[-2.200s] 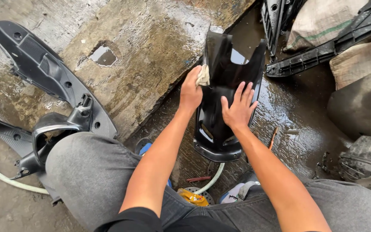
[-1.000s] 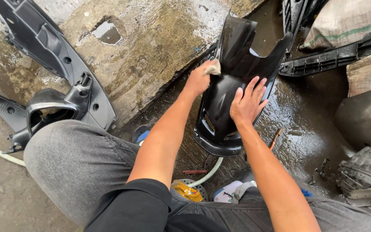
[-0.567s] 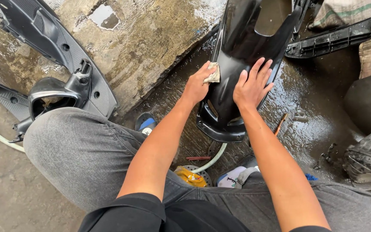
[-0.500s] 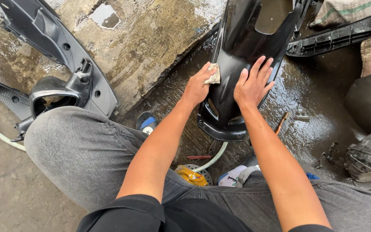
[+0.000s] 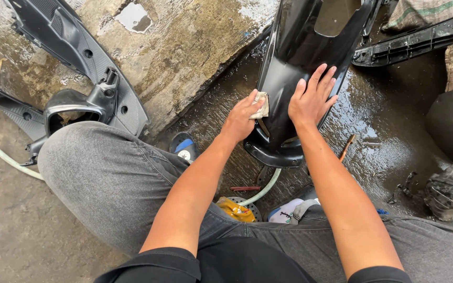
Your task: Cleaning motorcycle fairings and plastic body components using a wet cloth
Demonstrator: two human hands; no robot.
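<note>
Left hand (image 5: 239,119) fingers grip a pale rag (image 5: 261,105) against the glossy black panel (image 5: 294,57) — right hand (image 5: 310,99) spread flat, steadying it

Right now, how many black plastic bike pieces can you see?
4, maybe more hidden: a glossy black plastic fender under both hands, a textured black panel upper left, a curved black housing by the knee, a ribbed black panel upper right.

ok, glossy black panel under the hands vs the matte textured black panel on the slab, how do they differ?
The glossy black panel is smooth, wet and reflective; the matte textured black panel looks dull, with grainy patches and round holes. The glossy one has the left hand, holding a beige rag, and the flat right hand on it; the matte one lies untouched. Both are black plastic.
</note>
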